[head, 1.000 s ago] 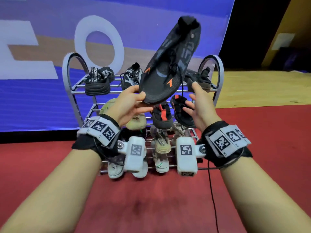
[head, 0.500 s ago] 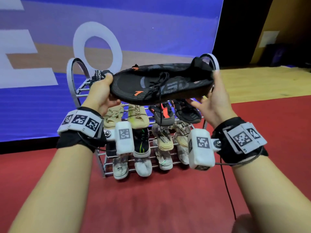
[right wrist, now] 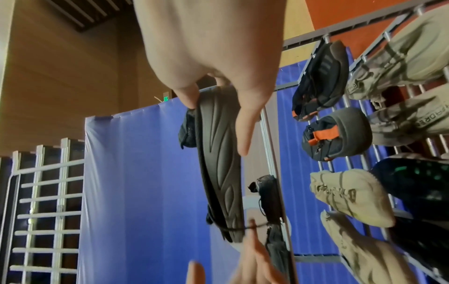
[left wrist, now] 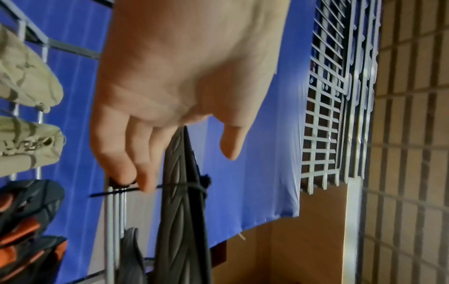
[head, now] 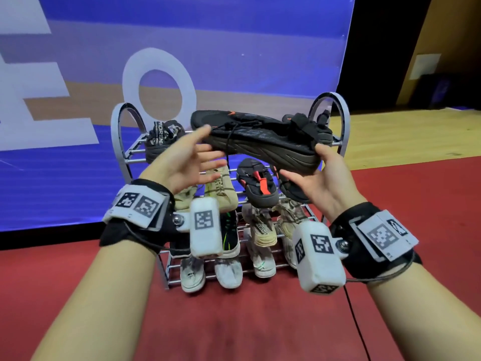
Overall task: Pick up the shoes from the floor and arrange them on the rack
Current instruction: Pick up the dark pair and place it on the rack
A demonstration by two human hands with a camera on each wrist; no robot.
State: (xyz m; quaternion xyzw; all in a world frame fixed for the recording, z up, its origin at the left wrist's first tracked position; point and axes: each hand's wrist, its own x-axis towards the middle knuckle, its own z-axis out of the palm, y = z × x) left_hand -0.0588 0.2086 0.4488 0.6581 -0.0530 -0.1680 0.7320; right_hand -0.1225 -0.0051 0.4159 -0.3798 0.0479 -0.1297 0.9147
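- My right hand (head: 321, 178) grips the heel end of the black shoe (head: 263, 142), thumb up at the collar, fingers (right wrist: 245, 132) reaching under the ribbed sole.
- My left hand (head: 182, 162) is spread near the toe end, fingers (head: 205, 155) straight; from the left wrist view the fingertips sit against the shoe's dangling lace (left wrist: 126, 190) and beside the sole, with nothing clasped.
- The black shoe lies roughly level, sole facing down and toward me, toe to my left, held in the air just in front of the top tier of the rack (head: 118, 142).
- On that top tier a dark shoe with white lettering (head: 162, 138) sits at the left, and another dark shoe (head: 320, 126) shows behind the heel at the right.
- Lower tiers carry beige shoes (head: 221, 188), black sandals with orange straps (head: 256, 185), a black shoe with green stripes (head: 230, 233) and pale sneakers (head: 229, 272).
- The rack stands on a red floor (head: 247, 321) before a blue banner (head: 234, 48).
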